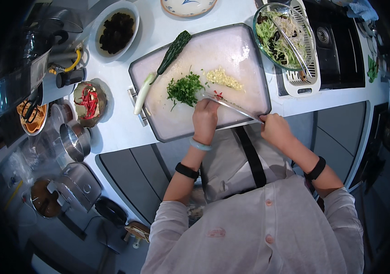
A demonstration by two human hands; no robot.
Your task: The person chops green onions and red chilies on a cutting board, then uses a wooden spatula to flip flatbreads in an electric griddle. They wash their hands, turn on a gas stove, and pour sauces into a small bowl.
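My right hand [275,129] clenches the knife [237,109] | my left hand [205,118] bunches beside it, its hold unclear | red bits [218,95] lie on the cutting board [231,45]

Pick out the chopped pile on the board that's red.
The small red pile, beside the knife blade. Colour sets it apart: the leafy pile to its left is green, and the minced pile above it in the picture is pale yellow.

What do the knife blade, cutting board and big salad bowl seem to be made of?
The knife blade looks like polished metal, probably steel, from its silvery shine. The cutting board seems smooth plastic: pale, with glossy highlights and no visible wood grain. The salad bowl is clear and shiny, likely glass, though clear plastic is possible.
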